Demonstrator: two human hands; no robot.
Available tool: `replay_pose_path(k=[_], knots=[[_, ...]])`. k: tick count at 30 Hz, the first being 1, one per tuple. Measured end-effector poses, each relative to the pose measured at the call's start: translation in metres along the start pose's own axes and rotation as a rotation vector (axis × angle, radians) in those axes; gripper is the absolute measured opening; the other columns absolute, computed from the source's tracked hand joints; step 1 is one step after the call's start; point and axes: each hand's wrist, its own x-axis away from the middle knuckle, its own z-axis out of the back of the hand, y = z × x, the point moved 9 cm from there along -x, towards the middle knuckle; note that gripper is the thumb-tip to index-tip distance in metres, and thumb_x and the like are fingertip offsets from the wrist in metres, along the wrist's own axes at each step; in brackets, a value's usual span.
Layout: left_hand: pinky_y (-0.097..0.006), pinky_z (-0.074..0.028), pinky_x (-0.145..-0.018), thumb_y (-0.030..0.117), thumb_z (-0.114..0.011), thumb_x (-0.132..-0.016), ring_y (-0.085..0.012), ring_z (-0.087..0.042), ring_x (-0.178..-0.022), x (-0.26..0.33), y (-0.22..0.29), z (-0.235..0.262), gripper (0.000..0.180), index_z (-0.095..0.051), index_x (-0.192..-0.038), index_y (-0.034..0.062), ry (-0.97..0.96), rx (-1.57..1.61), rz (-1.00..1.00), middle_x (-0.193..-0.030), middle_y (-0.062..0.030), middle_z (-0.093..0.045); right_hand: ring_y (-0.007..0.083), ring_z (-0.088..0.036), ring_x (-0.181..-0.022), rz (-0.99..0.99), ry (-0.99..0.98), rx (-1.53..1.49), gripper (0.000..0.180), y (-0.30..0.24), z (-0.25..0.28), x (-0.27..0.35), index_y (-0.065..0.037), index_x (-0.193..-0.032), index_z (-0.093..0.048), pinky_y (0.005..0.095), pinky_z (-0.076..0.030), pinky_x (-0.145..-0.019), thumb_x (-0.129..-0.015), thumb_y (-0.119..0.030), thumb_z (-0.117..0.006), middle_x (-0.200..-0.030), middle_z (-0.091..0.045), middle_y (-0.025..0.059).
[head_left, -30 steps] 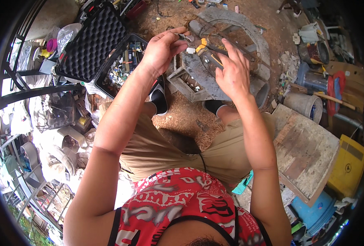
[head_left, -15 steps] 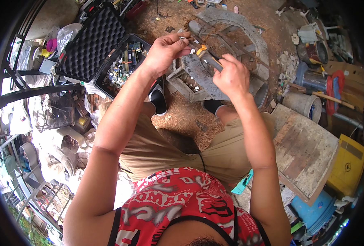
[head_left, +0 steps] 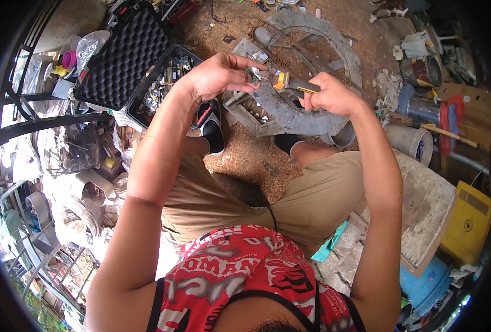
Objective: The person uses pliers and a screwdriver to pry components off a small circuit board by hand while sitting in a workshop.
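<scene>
My right hand (head_left: 332, 95) is wrapped round the black-and-yellow handles of a pair of pliers (head_left: 292, 83). Their jaws point left, toward my left hand (head_left: 219, 74), whose thumb and fingers pinch a small pale piece (head_left: 255, 72). The jaws meet or nearly meet that piece; whether they grip it cannot be made out. Both hands are over a round grey slab (head_left: 281, 110) with a ring-shaped frame, on the ground beyond my feet.
An open black case (head_left: 126, 61) with foam in its lid holds many small electronic parts at the left. A worn wooden board (head_left: 417, 193), a yellow plastic case (head_left: 467, 224) and a bucket (head_left: 406, 141) stand on the right. Small scraps litter the ground.
My right hand has moved right and the pliers have swung from a slant to nearly level. My left hand has shifted slightly down, still pinching.
</scene>
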Motion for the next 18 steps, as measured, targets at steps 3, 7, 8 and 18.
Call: replay_pose_path(k=[3,7,8,18], knots=[[-0.025,-0.056,-0.088,-0.002,-0.058,-0.089,-0.0065,-0.062,-0.082,0.001,0.002,-0.002,0.041,-0.058,-0.13,-0.0037,-0.086,-0.107,-0.03,-0.089,-0.0004,-0.066,0.0095,-0.052,-0.057,0.033,-0.154,-0.224,0.012,0.001,-0.011,0.001,0.001,-0.069,-0.064,0.0266,-0.038,-0.05,-0.068,0.0,-0.053,-0.065,-0.06,0.0042],[-0.025,-0.055,-0.087,-0.001,-0.057,-0.091,-0.0058,-0.062,-0.084,0.003,0.008,0.001,0.04,-0.058,-0.132,-0.0018,-0.074,-0.188,-0.072,-0.092,0.0,-0.067,0.0112,-0.056,-0.063,0.009,-0.115,-0.286,0.012,0.005,-0.019,0.005,0.002,-0.072,-0.064,0.0255,-0.042,-0.056,-0.066,0.001,-0.054,-0.074,-0.063,0.0065],[-0.024,-0.055,-0.087,-0.001,-0.056,-0.091,-0.0056,-0.063,-0.084,0.002,0.01,0.004,0.04,-0.058,-0.132,-0.0014,-0.039,-0.165,-0.094,-0.093,-0.0001,-0.067,0.0127,-0.058,-0.067,0.005,-0.066,-0.258,0.012,0.01,-0.018,0.003,0.001,-0.073,-0.064,0.0258,-0.044,-0.059,-0.065,0.001,-0.055,-0.078,-0.064,0.0073],[-0.031,-0.056,-0.079,0.007,-0.058,-0.094,-0.0179,-0.071,-0.088,0.01,0.037,0.019,0.019,-0.06,-0.111,0.0,0.592,-0.836,-0.406,-0.099,-0.0143,-0.073,0.0303,-0.05,-0.128,0.335,0.714,0.749,0.036,-0.045,0.0,0.046,-0.002,-0.106,-0.071,0.0437,-0.039,-0.106,-0.071,-0.002,-0.063,-0.141,-0.051,0.0128]])
